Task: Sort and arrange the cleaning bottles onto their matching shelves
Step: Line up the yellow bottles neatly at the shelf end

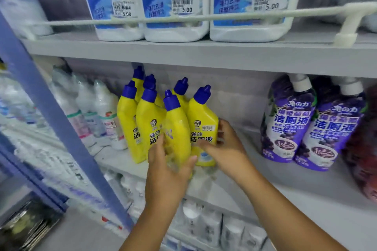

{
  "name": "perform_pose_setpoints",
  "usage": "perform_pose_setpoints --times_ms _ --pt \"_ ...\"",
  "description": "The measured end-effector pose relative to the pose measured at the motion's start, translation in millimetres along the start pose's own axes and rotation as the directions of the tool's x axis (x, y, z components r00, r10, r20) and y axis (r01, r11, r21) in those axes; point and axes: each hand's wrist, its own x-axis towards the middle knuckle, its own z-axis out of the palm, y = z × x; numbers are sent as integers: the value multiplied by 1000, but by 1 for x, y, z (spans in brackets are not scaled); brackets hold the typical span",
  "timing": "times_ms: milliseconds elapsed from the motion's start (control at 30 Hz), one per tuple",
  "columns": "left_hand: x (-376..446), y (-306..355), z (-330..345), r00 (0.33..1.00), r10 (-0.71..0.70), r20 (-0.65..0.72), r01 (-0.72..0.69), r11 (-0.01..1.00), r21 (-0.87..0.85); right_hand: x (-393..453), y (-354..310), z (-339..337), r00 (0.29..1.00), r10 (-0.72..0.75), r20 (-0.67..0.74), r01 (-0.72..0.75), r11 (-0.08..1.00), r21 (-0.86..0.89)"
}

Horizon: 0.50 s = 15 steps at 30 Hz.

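Several yellow bottles with blue caps stand clustered on the middle shelf (255,161). My left hand (166,171) grips the front yellow bottle (176,128) low on its body, at the shelf's front edge. My right hand (226,146) holds the rightmost yellow bottle (202,120) from its right side, thumb across the front label. To the left stand white bottles (106,116) with pink and green labels. At the right stand purple grape-print bottles (285,122). On the shelf above stand three white jugs with blue labels (173,2).
A white guard rail (224,16) runs along the upper shelf front. A blue upright post (53,112) crosses the left side. Dark red bottles (365,149) sit at the far right. White packs (206,224) fill the lower shelf. Bare shelf lies between yellow and purple bottles.
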Motion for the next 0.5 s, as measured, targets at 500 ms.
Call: perform_pose_setpoints --times_ms 500 --pt "68 -15 62 922 218 320 -199 976 -90 18 19 -8 868 58 -493 -95 994 -51"
